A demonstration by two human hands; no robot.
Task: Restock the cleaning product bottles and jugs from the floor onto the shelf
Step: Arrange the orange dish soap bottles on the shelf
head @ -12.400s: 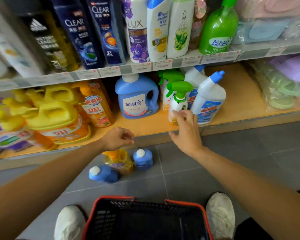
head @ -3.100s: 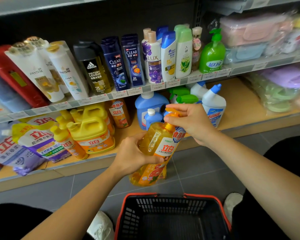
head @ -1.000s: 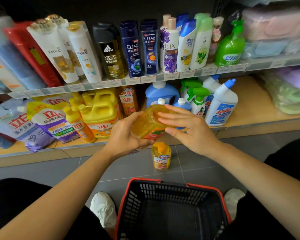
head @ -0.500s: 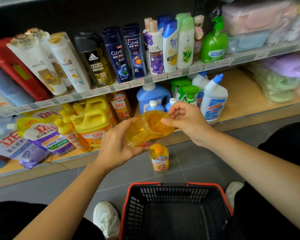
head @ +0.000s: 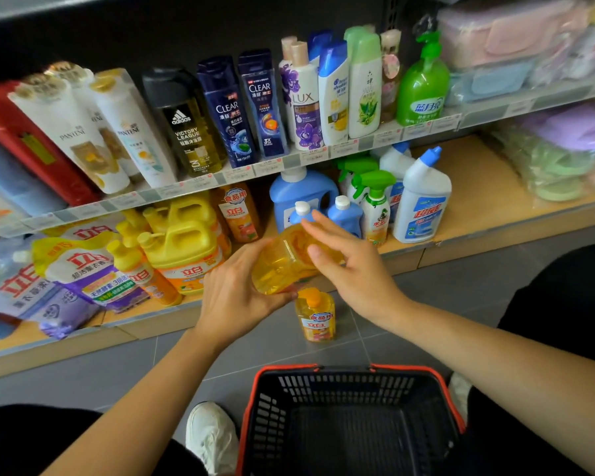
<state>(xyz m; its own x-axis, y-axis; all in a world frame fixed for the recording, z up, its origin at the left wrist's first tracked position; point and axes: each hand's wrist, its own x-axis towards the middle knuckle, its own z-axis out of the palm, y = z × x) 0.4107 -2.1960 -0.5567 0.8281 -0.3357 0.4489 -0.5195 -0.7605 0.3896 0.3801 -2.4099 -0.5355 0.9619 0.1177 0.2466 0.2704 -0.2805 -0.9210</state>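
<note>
Fingers [head: 323,228] of the right hand [head: 354,273] now spread apart off the yellow bottle [head: 282,266]; left hand [head: 231,293] alone grips it for shelving.

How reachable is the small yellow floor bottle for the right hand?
Probably yes: the left hand grips the large bottle, so the right hand is free, and the small yellow bottle stands uncovered below it.

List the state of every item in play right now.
Large yellow dish soap bottle: off the floor, tilted, held before the lower shelf.
Left hand: grips that bottle.
Right hand: fingers straight, touching the bottle.
Small yellow dish soap bottle: upright on the floor, capped.
Two small blue bottles: upright on the lower shelf.
Shopping basket: on the floor, nothing visible inside.
</note>
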